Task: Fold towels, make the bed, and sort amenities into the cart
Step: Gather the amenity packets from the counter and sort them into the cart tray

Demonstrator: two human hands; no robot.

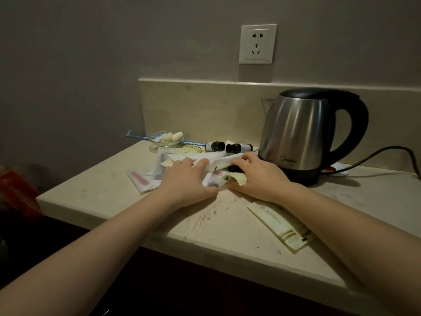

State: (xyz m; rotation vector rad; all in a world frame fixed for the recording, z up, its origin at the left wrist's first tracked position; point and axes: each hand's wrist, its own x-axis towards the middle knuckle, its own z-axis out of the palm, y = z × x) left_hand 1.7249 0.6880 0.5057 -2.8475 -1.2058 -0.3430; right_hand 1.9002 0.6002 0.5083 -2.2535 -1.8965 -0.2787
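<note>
Head view of a pale stone counter (114,190) set against a wall. A loose pile of packets (213,179), the amenities to be sorted, lies on the counter just left of a steel kettle (296,133) with a black handle; the kettle's cord (376,156) trails off to the right. The left hand (186,176) lies over the left part of the pile, fingers bent across a long white packet (224,161) on top and thumb drawn in along the pile's near edge. The right hand (257,176) clasps the right part, fingertips curled onto the same long packet and thumb against a yellow packet (239,180) below. A pink-striped packet (142,177) pokes out at the pile's left edge, and a separate flat packet (282,226) lies near the counter's front edge, partly under the right forearm. Behind the pile, two small dark bottles (214,145) lie on their sides beside a glass dish (165,139) holding small pale items. A wall socket (257,44) sits above.
</note>
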